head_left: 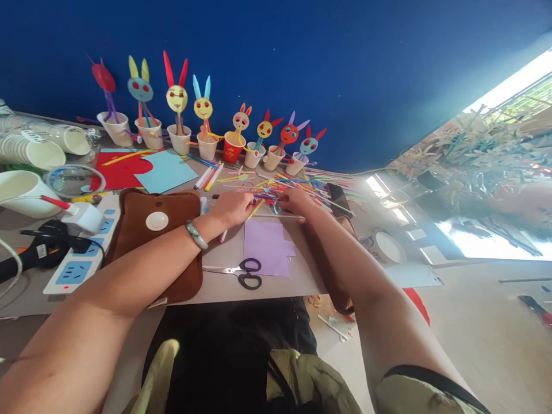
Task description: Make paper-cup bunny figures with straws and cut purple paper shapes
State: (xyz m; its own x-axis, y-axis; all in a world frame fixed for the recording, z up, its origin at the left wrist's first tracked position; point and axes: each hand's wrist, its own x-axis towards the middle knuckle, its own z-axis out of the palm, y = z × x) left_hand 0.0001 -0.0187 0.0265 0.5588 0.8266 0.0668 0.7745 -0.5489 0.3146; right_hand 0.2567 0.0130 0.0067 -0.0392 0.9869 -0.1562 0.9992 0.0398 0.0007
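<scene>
My left hand [236,207], a bangle on its wrist, has its fingers curled in at the left side of a pile of thin colored sticks [302,183]. Facing it from the right, my right hand [297,201] is closed with its fingertips down among the sticks. Small purple and blue pieces [271,196] lie between the two hands; what either hand pinches is too small to make out. Just below them is a sheet of purple paper [264,244] with a cut edge. Black-handled scissors [248,272] overlap its lower left side, blades pointing left.
Paper cups [179,141] with rabbit-faced figures line the blue wall. Red paper [118,172], light blue paper [166,171] and markers [209,176] lie at the left. Nearer are a brown hot-water bag [142,253] and a power strip [75,270] with cables.
</scene>
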